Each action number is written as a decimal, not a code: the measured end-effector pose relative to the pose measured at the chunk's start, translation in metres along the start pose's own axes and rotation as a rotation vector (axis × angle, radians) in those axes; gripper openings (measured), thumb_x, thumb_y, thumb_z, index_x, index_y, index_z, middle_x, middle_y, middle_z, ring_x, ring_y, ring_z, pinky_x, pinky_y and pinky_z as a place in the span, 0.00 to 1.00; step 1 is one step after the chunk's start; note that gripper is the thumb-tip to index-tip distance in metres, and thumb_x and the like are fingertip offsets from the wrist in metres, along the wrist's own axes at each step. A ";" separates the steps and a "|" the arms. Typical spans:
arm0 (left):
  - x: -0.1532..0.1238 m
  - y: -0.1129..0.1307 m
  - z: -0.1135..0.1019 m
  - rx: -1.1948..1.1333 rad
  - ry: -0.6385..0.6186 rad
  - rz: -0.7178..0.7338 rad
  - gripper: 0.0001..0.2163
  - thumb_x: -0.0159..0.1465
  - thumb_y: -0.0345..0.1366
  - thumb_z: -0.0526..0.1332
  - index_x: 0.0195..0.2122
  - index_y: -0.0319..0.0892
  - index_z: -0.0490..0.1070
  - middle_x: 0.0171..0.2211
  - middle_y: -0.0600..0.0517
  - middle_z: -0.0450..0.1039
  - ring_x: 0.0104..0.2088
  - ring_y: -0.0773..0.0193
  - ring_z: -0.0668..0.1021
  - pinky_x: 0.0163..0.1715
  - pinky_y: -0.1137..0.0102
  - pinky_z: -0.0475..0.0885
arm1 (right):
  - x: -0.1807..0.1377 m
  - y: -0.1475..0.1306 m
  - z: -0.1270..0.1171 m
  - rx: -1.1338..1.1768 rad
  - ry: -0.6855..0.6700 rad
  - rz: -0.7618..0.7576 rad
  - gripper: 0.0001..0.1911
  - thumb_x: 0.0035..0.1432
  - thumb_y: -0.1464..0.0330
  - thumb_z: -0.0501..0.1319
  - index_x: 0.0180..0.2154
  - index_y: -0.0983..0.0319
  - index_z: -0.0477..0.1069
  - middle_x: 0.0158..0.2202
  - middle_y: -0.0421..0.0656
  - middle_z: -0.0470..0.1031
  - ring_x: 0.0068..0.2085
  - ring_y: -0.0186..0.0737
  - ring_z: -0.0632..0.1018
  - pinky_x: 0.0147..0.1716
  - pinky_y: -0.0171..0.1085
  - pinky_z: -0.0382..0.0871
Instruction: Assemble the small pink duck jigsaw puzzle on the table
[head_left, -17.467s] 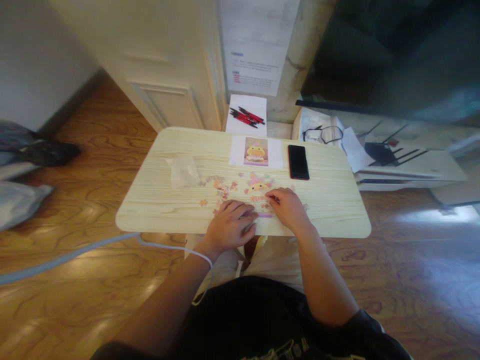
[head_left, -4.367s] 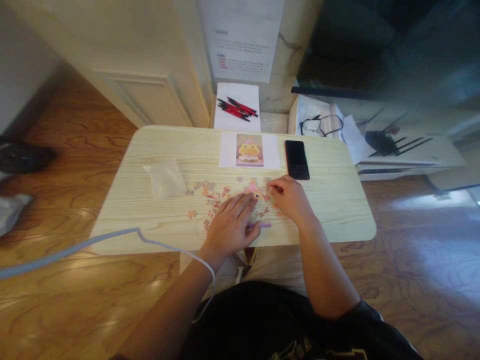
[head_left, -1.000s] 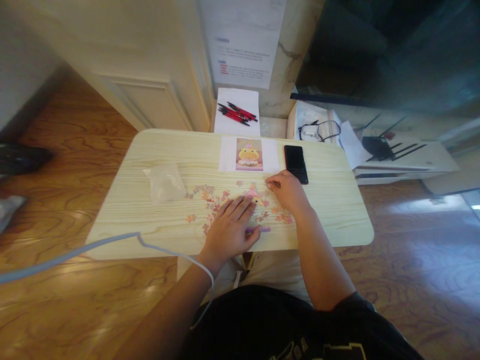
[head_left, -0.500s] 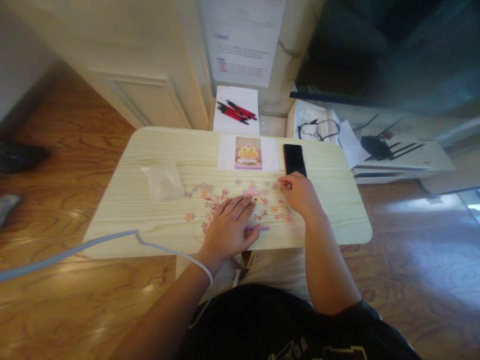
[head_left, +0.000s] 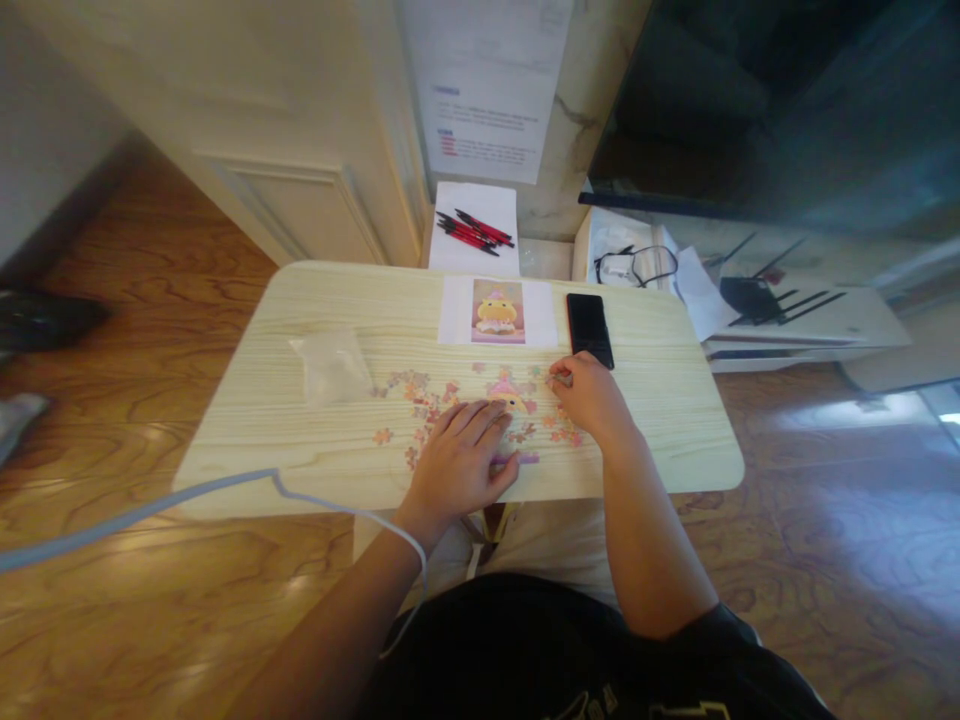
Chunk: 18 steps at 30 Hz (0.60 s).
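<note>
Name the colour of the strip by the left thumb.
The strip is light purple, seen best in the head view.

Near the far edge of my table (head_left: 660, 430), right of centre, lies a black phone (head_left: 589, 325), with red-and-black pens (head_left: 476, 234) on white paper (head_left: 472, 264) beyond that edge.
</note>
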<state>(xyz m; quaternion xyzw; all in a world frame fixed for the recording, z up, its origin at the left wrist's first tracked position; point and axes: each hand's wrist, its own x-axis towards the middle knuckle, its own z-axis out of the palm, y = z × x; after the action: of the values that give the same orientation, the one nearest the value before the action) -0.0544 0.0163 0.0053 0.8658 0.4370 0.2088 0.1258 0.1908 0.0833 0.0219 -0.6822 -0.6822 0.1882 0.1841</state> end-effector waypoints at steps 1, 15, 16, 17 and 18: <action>-0.001 0.000 0.000 -0.001 0.003 0.008 0.20 0.68 0.44 0.60 0.59 0.45 0.74 0.63 0.44 0.73 0.65 0.47 0.72 0.67 0.49 0.64 | 0.000 0.000 0.000 0.020 0.004 0.004 0.06 0.63 0.72 0.65 0.42 0.60 0.80 0.44 0.46 0.78 0.41 0.41 0.79 0.44 0.39 0.71; 0.001 0.001 -0.002 -0.003 -0.004 -0.002 0.22 0.68 0.44 0.60 0.61 0.43 0.72 0.65 0.44 0.72 0.66 0.48 0.71 0.67 0.50 0.65 | -0.002 -0.004 -0.003 0.255 -0.005 0.033 0.07 0.61 0.72 0.66 0.41 0.59 0.80 0.37 0.42 0.83 0.36 0.39 0.79 0.39 0.36 0.71; 0.002 0.001 -0.002 0.001 -0.005 -0.006 0.23 0.68 0.44 0.60 0.62 0.43 0.71 0.65 0.44 0.71 0.67 0.48 0.70 0.68 0.50 0.64 | -0.002 -0.004 -0.002 0.259 -0.005 0.035 0.07 0.61 0.72 0.66 0.41 0.59 0.80 0.37 0.42 0.83 0.36 0.38 0.79 0.39 0.36 0.71; 0.002 0.001 -0.002 0.006 -0.006 -0.009 0.23 0.68 0.44 0.59 0.63 0.43 0.71 0.66 0.44 0.70 0.67 0.47 0.69 0.68 0.49 0.63 | -0.002 -0.004 -0.002 0.265 -0.005 0.034 0.07 0.62 0.72 0.66 0.41 0.59 0.80 0.37 0.42 0.83 0.36 0.39 0.80 0.39 0.36 0.72; 0.002 0.001 -0.001 0.012 -0.007 -0.013 0.24 0.68 0.45 0.59 0.64 0.43 0.70 0.66 0.43 0.70 0.68 0.47 0.69 0.69 0.49 0.63 | -0.003 -0.004 -0.002 0.270 -0.004 0.033 0.06 0.62 0.71 0.66 0.42 0.59 0.81 0.37 0.42 0.84 0.36 0.39 0.80 0.39 0.36 0.72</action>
<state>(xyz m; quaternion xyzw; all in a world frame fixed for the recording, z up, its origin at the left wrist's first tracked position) -0.0530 0.0171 0.0074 0.8645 0.4432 0.2025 0.1236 0.1881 0.0808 0.0260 -0.6619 -0.6397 0.2828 0.2698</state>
